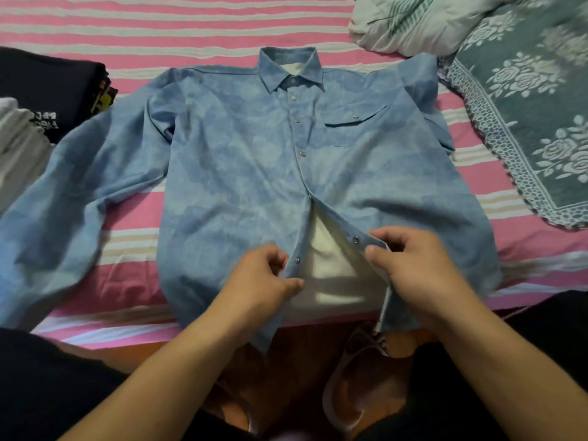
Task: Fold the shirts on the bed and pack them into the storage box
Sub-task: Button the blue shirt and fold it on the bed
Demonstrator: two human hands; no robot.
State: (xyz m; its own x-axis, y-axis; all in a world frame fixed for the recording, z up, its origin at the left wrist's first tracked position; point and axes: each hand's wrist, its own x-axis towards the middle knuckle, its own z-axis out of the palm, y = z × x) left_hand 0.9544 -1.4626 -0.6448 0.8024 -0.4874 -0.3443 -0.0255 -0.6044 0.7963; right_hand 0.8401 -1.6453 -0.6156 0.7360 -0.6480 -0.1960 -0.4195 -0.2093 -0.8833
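- The left hand [265, 275] pinches one edge of the open placket and the right hand [410, 265] pinches the other, seemingly to snap it shut.
- The blue shirt [241, 160] lies face-up, centred on the striped bed [191, 23].
- Folded dark clothes [54, 87] sit far left, a green floral blanket [525, 100] at right; the storage box is unseen.

Shirt [241, 173] flat on bed [191, 23], clothes pile [47, 87] left, blanket [521, 100] right.
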